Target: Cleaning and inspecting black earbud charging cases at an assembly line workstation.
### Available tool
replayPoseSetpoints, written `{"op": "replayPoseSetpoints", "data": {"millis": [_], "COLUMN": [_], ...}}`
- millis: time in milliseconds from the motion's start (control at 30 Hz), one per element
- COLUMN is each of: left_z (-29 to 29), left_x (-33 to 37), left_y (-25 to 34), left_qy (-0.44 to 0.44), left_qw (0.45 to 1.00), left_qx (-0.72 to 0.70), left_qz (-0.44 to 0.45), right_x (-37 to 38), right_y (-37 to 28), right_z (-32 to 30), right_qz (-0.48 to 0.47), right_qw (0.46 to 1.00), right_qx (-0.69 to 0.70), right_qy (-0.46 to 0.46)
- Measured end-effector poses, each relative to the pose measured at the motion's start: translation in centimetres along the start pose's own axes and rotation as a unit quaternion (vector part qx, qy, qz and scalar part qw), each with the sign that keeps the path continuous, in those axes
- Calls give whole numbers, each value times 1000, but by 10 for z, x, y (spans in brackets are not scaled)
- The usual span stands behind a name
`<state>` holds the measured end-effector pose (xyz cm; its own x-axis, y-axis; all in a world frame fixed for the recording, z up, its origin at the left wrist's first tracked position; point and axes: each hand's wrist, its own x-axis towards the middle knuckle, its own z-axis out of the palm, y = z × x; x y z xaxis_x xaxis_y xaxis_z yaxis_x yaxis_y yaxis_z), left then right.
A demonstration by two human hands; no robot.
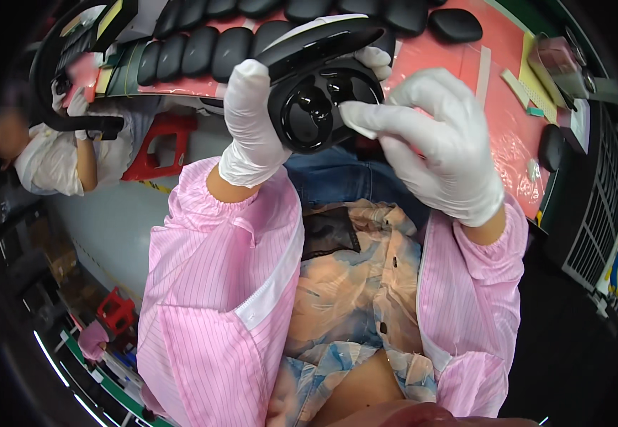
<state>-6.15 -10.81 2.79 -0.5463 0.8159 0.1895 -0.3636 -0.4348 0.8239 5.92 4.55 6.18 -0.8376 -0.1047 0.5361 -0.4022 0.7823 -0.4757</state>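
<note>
A glossy black earbud case [310, 129] is held up in front of me with its lid [323, 44] raised. My left hand [248, 124], in a white glove, grips it, the thumb along its left side and fingertips showing past the far right edge. Two rounded, shiny black shapes sit in the hollows inside; whether they are earbuds I cannot tell. My right hand [444, 146], also gloved in white, pinches a small white pad-like piece [361, 127] at the case's right inner side. The fingertips hide exactly where it touches.
Rows of closed black cases [235, 55] lie on a pink mat [497, 107] across the table; one case [551, 147] lies apart at the right. Yellow and white items [526, 89] are at the far right. A co-worker [74, 156] is at the left near a red stool [161, 146].
</note>
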Motion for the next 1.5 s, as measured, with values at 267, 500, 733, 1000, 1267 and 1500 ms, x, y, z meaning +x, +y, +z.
{"op": "replayPoseSetpoints", "data": {"millis": [267, 500, 733, 1000, 1267, 1500], "left_z": [14, 25, 31, 33, 49, 39], "left_x": [14, 15, 15, 20, 23, 22], "left_y": [-6, -6, -1, -7, -14, -27], "left_qy": [-45, 79, 135, 123, 137, 132], "left_qw": [999, 983, 923, 899, 899, 895], "left_qx": [18, -30, -192, -263, -217, -215], "left_qz": [-19, -164, -305, -328, -354, -367], "right_x": [-20, -15, -10, -54, -27, -72], "right_y": [8, 19, 17, 56, 45, 59], "right_z": [-21, -17, -21, -20, -26, -46], "right_qz": [38, 13, 89, 197, 19, 191], "right_qw": [999, 998, 994, 958, 982, 974], "right_qx": [14, 19, -52, 14, -188, 97], "right_qy": [30, 62, -16, 207, 20, 79]}}
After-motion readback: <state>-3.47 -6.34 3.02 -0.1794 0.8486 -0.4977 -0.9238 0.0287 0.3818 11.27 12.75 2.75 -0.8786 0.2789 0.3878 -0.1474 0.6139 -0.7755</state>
